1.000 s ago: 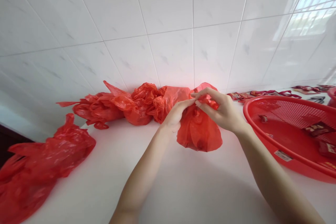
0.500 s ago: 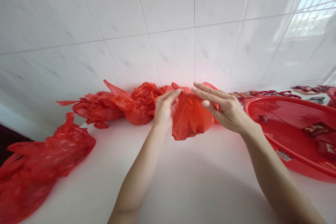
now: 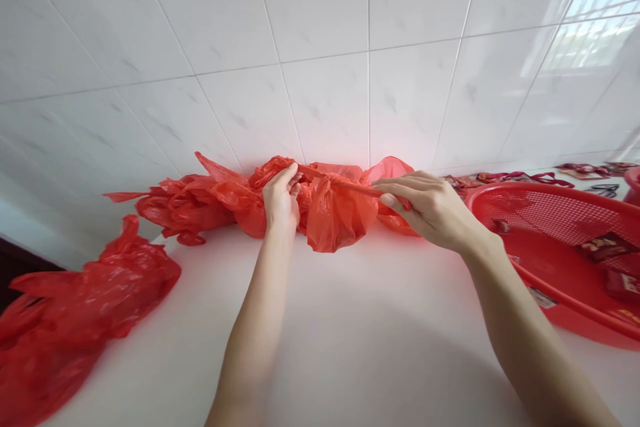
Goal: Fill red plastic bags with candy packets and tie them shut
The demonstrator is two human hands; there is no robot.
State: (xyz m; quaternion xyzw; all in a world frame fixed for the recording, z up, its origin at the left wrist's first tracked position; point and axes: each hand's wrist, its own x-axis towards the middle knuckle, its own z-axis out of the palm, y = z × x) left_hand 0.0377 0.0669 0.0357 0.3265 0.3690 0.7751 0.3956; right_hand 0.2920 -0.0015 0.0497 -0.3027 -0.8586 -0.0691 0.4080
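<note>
Since a narrow red strand (image 3: 356, 186) runs taut between both hands, the red plastic bag (image 3: 343, 217) looks slung under it, left of the red basket (image 3: 545, 243).

Head view: left hand (image 3: 281, 200), farther from the basket, has thumb and index pinched together on one end, other fingers loosely curled. Right hand (image 3: 433, 203), just left of the basket, has fingers nearly straight with the thumb pressed up against them, clamping the opposite end; gap practically nil. Wide spacing plus opposed pull probably explains the straight strand and gathered neck. Flat right-side grip likely adds friction on slick film. Can't tell if the bag's bottom touches the desk (image 3: 375, 353).

More red bags (image 3: 187, 210) line the wall (image 3: 320, 20) left of the basket, bunched together; probably parked there to free the front. A paler bag (image 3: 393, 167) is partly hidden behind the right hand, near the basket. Loose red plastic (image 3: 90, 313) lies well left of the basket. A few packets (image 3: 625, 283) sit inside the basket; raised sides presumably stop them scattering. More small packs (image 3: 463, 181) lie behind the basket, by the wall.
</note>
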